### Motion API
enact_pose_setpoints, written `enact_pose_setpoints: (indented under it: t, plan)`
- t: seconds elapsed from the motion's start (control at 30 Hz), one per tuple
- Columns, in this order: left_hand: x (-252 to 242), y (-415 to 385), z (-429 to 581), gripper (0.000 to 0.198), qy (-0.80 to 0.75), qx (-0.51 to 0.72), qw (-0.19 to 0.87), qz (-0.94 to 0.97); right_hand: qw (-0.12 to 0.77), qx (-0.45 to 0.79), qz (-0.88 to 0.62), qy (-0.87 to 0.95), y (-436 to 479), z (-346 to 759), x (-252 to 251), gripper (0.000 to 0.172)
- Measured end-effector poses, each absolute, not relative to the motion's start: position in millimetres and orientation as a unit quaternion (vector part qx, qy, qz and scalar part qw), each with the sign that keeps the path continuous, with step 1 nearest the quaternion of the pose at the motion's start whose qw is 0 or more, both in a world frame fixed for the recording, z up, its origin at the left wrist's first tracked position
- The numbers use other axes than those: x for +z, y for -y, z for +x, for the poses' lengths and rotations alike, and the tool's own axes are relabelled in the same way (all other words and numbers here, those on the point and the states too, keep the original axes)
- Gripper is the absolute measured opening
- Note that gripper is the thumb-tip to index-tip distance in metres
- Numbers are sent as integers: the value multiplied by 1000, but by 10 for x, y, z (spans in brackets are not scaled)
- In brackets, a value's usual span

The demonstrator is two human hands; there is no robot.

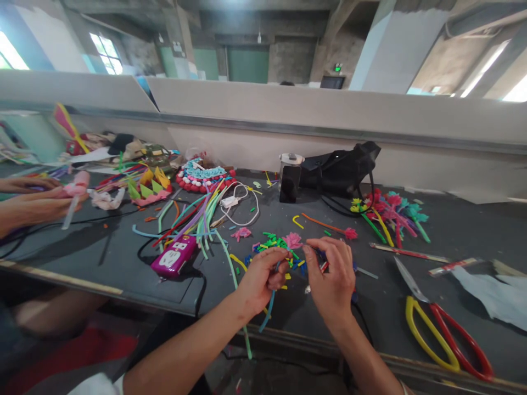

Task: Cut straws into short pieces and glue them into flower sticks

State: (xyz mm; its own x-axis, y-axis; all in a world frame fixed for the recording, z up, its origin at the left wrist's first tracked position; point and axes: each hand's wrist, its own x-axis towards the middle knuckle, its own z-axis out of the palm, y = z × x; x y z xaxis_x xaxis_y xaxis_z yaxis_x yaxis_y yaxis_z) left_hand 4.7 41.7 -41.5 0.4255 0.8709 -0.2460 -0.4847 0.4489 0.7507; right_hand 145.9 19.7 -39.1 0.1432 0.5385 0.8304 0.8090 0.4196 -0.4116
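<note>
My left hand (265,277) is closed around a blue pipe cleaner (267,312), whose lower end hangs beneath the fist. My right hand (331,274) is closed too, thumb and fingertips pinched close to the left fingertips; what they hold is too small to make out. Just beyond the fingertips shows a pink fuzzy flower (292,240); whether it is held or lies on the table cannot be told. Under and behind both hands spreads a pile of short green, blue and yellow pipe cleaner pieces (272,241). A smaller pink flower (241,233) lies left of the pile.
Big scissors (436,323) with yellow and red handles lie at right. Behind are finished flowers (395,211), a black bag (346,170) and a phone (290,184). At left are a purple device (175,257), long pipe cleaners (209,214) and a co-worker's hands (41,200).
</note>
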Motion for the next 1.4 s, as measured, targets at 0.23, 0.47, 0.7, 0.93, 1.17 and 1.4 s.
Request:
enact_pose_setpoints:
  t: [0.23, 0.47, 0.7, 0.93, 1.17, 1.4]
  plan:
    - [-409, -420, 52, 25, -311, 440, 785, 305, 538, -129, -501, 666, -198, 1466, -398, 4]
    - [-415, -409, 52, 27, -326, 452, 764, 325, 521, -115, -512, 673, -188, 1462, -424, 6]
    - [-391, -388, 65, 30, -332, 448, 746, 363, 529, -124, -500, 674, -170, 1468, -398, 6]
    - [-384, -373, 66, 28, -335, 449, 734, 383, 530, -116, -498, 677, -145, 1462, -399, 8]
    - [-308, -536, -120, 25, -335, 518, 694, 372, 537, -129, -487, 676, -170, 1483, -429, 7]
    - [-189, -730, -539, 21, -318, 647, 615, 319, 506, -87, -503, 695, -209, 1450, -545, 5]
